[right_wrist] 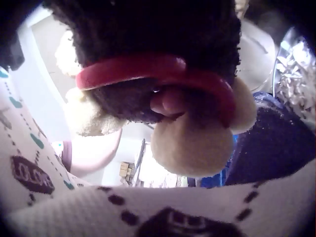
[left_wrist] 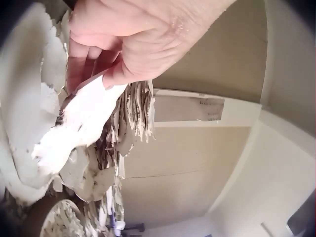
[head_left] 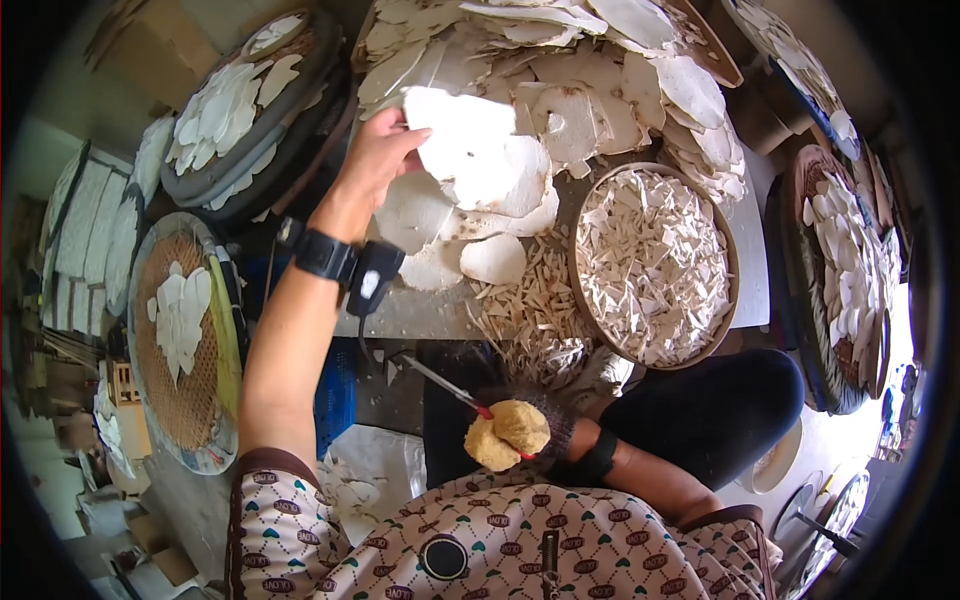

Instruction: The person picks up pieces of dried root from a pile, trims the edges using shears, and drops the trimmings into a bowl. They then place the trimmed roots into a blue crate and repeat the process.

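Between thumb and fingers, my left hand (head_left: 383, 152) pinches one edge of a flat white dried slice (head_left: 455, 125) with ragged edges, held over the pile of similar slices (head_left: 580, 110). In the left wrist view the slice (left_wrist: 81, 126) shows a dark, torn side edge. My right hand (head_left: 515, 428), in a dark fuzzy glove with pale yellow finger covers, grips red-handled scissors near my lap. Their metal blades (head_left: 438, 380) point up and to the left, away from the slice. The red handles (right_wrist: 133, 69) loop around the gloved fingers in the right wrist view.
A round tray (head_left: 734, 270) of cut white strips stands right of the pile, and loose strips (head_left: 530, 320) spill over the table's (head_left: 750, 240) front edge. Round woven trays with slices stand at left (head_left: 200, 400) and right (head_left: 870, 330). A blue crate (head_left: 335, 390) sits below the table.
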`<state>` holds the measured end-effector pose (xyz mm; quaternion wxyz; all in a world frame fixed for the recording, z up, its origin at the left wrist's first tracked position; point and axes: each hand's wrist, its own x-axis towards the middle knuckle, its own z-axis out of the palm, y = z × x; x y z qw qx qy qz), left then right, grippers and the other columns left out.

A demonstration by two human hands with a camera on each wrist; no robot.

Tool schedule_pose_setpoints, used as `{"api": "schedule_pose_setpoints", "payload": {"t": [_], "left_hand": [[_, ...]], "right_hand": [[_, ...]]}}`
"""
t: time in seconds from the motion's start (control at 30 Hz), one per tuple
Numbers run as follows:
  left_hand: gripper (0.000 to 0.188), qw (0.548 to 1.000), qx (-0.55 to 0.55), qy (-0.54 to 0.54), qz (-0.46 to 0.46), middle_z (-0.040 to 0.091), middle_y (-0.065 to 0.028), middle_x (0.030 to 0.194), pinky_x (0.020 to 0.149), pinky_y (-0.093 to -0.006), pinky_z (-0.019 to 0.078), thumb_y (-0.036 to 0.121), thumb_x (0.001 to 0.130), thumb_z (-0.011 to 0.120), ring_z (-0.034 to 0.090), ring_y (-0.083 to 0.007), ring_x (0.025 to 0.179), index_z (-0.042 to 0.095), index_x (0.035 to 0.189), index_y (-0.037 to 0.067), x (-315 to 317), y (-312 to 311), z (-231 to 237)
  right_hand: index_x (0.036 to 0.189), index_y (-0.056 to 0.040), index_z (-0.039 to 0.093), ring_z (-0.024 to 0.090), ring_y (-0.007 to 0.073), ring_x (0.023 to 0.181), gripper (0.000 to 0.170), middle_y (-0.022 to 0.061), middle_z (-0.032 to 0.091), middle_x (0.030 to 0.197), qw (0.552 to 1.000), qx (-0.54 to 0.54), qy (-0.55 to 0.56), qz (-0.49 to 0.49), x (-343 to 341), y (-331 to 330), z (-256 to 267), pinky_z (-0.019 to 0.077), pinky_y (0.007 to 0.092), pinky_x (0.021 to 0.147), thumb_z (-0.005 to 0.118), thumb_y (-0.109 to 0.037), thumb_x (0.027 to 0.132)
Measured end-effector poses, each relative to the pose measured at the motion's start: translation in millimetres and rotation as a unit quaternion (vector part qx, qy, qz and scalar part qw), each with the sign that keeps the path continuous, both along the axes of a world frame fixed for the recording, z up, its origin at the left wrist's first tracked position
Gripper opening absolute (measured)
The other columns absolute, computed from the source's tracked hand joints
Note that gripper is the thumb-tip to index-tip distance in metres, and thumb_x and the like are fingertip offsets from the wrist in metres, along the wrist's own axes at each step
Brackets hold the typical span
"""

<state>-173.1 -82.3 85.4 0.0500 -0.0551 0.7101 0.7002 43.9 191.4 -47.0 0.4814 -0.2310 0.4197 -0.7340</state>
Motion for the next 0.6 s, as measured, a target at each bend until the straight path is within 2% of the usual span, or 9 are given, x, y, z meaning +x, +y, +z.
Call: {"api": "schedule_pose_setpoints", "payload": {"t": [0.17,0.23,0.3,0.33,0.37,0.43,0.5,0.53,0.6], "left_hand": [[0.032,0.981,0.157,0.054,0.104,0.059,-0.0119,0.106,0.08,-0.0326,0.0507,0.006,0.085,0.054,0.061,-0.0207,0.092,0.047,0.115,0.0,68,29,-16],[0.032,0.969,0.198,0.054,0.14,0.059,-0.011,0.107,0.081,-0.0328,0.0505,0.007,0.085,0.055,0.06,-0.021,0.094,0.048,0.115,0.001,91,44,-28],[0.032,0.958,0.231,0.056,0.163,0.058,-0.011,0.108,0.081,-0.0328,0.0505,0.007,0.085,0.055,0.06,-0.0208,0.095,0.048,0.115,0.002,112,63,-35],[0.031,0.951,0.248,0.057,0.174,0.058,-0.011,0.109,0.081,-0.0328,0.0505,0.007,0.085,0.056,0.06,-0.0207,0.095,0.048,0.115,0.002,121,71,-38],[0.035,0.948,0.25,0.056,0.188,0.057,-0.0119,0.11,0.081,-0.0337,0.0508,0.005,0.085,0.056,0.059,-0.0206,0.097,0.045,0.118,0.003,129,78,-43],[0.038,0.952,0.222,0.076,0.198,0.057,-0.0111,0.112,0.083,-0.0337,0.05,0.004,0.085,0.055,0.058,-0.0207,0.098,0.043,0.121,0.004,141,92,-49],[0.05,0.954,0.2,0.091,0.206,0.056,-0.0117,0.113,0.082,-0.0352,0.0502,0.002,0.085,0.055,0.058,-0.0204,0.098,0.034,0.13,0.009,151,103,-56],[0.053,0.954,0.193,0.099,0.208,0.056,-0.0118,0.113,0.082,-0.0353,0.0504,0.001,0.085,0.055,0.058,-0.0201,0.098,0.031,0.132,0.01,156,109,-58],[0.06,0.953,0.178,0.119,0.214,0.056,-0.0122,0.113,0.081,-0.0356,0.0508,0.001,0.085,0.056,0.058,-0.0193,0.097,0.025,0.135,0.013,165,120,-60]], "right_hand": [[0.101,0.0016,0.056,0.057,0.016,0.082,0.018,0.0077,0.061,0.092,0.995,0.006,-0.066,-0.076,15,33,-45,0.047,0.0312,0.073,0.055,-0.008,0.086],[0.1,0.001,0.058,0.058,0.0171,0.083,0.02,0.0081,0.062,0.092,0.996,-0.007,0.059,-0.064,9,42,-32,0.0469,0.0326,0.076,0.058,-0.013,0.085],[0.104,0.0003,0.056,0.056,0.0178,0.094,0.022,0.0084,0.06,0.102,0.996,-0.012,-0.027,-0.085,12,49,-36,0.0448,0.0319,0.085,0.056,-0.012,0.086],[0.11,-0.0008,0.054,0.055,0.0183,0.101,0.024,0.0085,0.058,0.107,0.98,-0.074,-0.164,-0.082,13,48,-38,0.0433,0.0315,0.091,0.054,-0.008,0.087],[0.112,0.001,0.052,0.053,0.0196,0.103,0.025,0.0099,0.056,0.111,0.913,-0.192,-0.355,-0.063,15,52,-38,0.0412,0.0318,0.095,0.051,-0.009,0.089],[0.115,0.0032,0.049,0.055,0.0207,0.104,0.028,0.012,0.055,0.113,0.909,-0.262,-0.315,-0.072,10,49,-34,0.0436,0.0345,0.094,0.049,-0.011,0.09],[0.118,0.002,0.047,0.055,0.0221,0.105,0.031,0.0123,0.054,0.116,0.923,-0.224,-0.298,-0.098,7,55,-35,0.0463,0.0358,0.091,0.052,-0.01,0.09],[0.105,0.0034,0.054,0.057,0.0162,0.095,0.025,0.0085,0.06,0.099,0.954,-0.094,-0.248,-0.141,6,57,-26,0.0469,0.0305,0.086,0.052,-0.016,0.088],[0.109,0.0026,0.052,0.057,0.0158,0.097,0.027,0.0085,0.059,0.104,0.925,-0.099,-0.345,-0.126,1,57,-28,0.0462,0.0293,0.088,0.051,-0.015,0.089]]}}
